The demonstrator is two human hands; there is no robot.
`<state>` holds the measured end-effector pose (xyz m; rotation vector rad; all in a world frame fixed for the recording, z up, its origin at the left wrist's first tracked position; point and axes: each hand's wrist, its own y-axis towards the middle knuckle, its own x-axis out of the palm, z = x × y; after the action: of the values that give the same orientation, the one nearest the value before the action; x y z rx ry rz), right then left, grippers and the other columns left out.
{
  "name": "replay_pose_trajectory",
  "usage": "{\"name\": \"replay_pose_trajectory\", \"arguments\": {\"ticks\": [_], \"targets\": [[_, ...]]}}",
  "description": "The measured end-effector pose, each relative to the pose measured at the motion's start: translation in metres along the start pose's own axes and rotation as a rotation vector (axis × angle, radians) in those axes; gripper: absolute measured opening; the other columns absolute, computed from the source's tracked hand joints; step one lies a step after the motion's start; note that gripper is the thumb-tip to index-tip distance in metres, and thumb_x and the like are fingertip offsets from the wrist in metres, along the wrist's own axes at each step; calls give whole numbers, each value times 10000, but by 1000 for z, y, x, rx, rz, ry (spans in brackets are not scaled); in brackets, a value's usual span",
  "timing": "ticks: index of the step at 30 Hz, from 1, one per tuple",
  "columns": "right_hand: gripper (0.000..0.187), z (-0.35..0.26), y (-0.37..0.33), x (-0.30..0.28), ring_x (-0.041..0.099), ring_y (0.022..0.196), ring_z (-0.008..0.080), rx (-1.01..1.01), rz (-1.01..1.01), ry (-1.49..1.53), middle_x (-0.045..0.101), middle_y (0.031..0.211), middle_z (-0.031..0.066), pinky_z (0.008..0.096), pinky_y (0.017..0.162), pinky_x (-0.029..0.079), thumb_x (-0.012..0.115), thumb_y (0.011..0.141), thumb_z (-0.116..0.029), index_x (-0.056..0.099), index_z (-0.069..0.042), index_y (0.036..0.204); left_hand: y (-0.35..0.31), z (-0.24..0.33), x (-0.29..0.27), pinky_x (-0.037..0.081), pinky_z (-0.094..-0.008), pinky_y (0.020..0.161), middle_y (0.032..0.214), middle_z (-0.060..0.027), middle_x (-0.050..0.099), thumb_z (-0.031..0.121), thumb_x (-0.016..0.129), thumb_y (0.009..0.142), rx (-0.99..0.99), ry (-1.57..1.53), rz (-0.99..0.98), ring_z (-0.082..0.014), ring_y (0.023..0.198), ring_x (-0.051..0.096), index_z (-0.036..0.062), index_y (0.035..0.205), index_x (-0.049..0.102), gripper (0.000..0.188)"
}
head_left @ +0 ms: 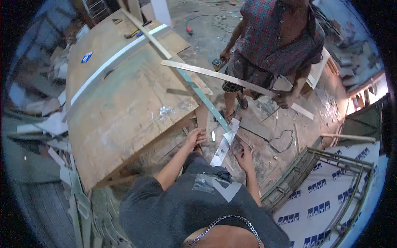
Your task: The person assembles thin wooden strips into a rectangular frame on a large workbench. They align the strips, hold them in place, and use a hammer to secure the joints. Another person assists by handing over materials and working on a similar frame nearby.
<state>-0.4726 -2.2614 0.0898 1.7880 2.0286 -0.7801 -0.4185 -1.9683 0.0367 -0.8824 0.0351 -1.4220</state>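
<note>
My left hand (195,137) is near the table's front corner, its fingers loosely bent and nothing seen in them. My right hand (243,153) hangs lower, fingers apart and partly in shadow, beside a white flat strip (219,155) with dark patches. Between my hands ends a long teal strip (205,101), dotted with small light spots, that slants down from the table edge. Across its upper part runs a pale wooden batten (219,75). A co-worker's hand (283,100) grips that batten, while their other hand holds a drill (218,63).
To the left stands a large plywood table (124,120) bearing a long white bar (111,63), a hammer (131,34) and a blue packet (86,57). At lower right, a green metal frame (359,194) rests by a printed white sheet (318,206). Scraps and a cable loop (281,142) litter the floor.
</note>
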Motion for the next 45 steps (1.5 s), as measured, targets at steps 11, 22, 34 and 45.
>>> {"name": "replay_pose_trajectory", "arguments": {"ticks": [11, 22, 34, 45], "targets": [[448, 205, -189, 19, 603, 770, 292, 247, 86, -10, 595, 890, 169, 388, 712, 472, 654, 754, -239, 552, -57, 1150, -79, -112, 13, 549, -280, 605, 947, -65, 631, 317, 464, 946, -128, 28, 59, -176, 763, 657, 76, 1119, 560, 312], [411, 90, -144, 23, 625, 765, 226, 112, -85, 25, 625, 858, 159, 333, 674, 484, 643, 816, -235, 559, -58, 1177, -29, -1, -9, 544, -338, 738, 1011, -139, 619, 530, 346, 944, 185, -136, 182, -223, 882, 634, 12, 1235, 447, 602], [269, -114, -47, 105, 551, 672, 227, 67, -95, 181, 589, 724, 120, 326, 643, 429, 615, 861, -273, 613, -13, 789, 40, 86, -84, 499, -328, 757, 977, -81, 607, 490, 396, 948, 243, -241, 120, -179, 861, 596, 47, 1170, 512, 509], [361, -143, -32, 176, 556, 549, 118, 89, 148, -26, 592, 602, 69, 272, 531, 429, 620, 875, -243, 562, 18, 631, 29, 71, -130, 494, -262, 702, 836, -68, 654, 255, 569, 901, 441, 553, -24, -121, 769, 616, 17, 1028, 625, 276]]}}
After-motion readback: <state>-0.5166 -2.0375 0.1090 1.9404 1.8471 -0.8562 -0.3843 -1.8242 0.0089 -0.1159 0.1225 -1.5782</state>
